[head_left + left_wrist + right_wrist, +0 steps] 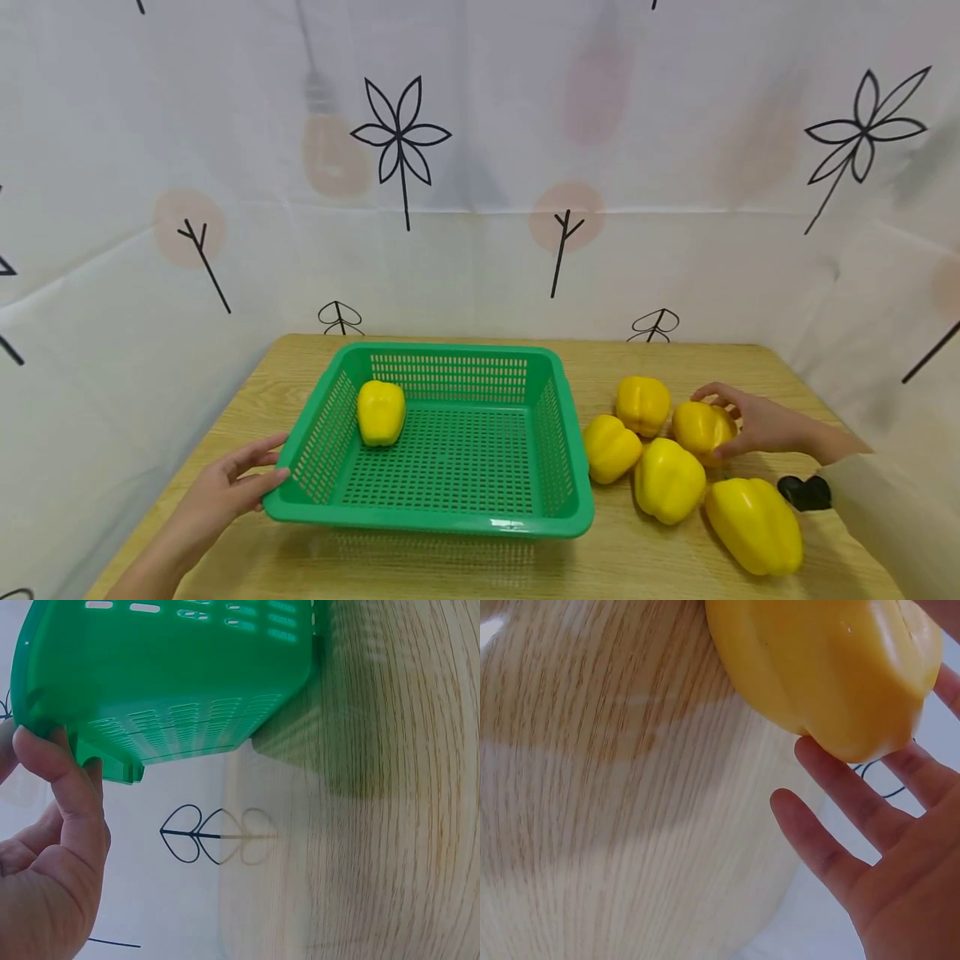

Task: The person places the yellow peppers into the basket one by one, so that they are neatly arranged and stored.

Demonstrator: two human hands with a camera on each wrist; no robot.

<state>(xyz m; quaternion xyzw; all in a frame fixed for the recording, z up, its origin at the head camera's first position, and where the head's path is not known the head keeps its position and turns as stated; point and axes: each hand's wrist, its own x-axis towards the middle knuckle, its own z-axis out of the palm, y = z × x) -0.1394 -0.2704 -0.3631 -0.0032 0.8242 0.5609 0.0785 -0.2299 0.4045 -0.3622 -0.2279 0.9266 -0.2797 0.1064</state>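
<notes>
A green plastic basket (431, 522) with slotted walls stands on the table, one yellow bell pepper (381, 413) inside at its left. My left hand (228, 487) holds the basket's left rim; in the left wrist view its fingers (79, 817) bend at the rim's edge. Right of the basket, my right hand (757, 425) has thumb and fingers around an orange-yellow bell pepper (701, 429). The right wrist view shows fingertips against this pepper (817, 667), with two fingers (817, 844) spread below; the thumb is mostly out of view.
Around the held pepper lie more yellow bell peppers: one behind (642, 405), one by the basket (611, 448), one in front (669, 481) and a long one (753, 525). A small black object (804, 492) sits by the right sleeve. Patterned white cloth (480, 275) hangs behind the table.
</notes>
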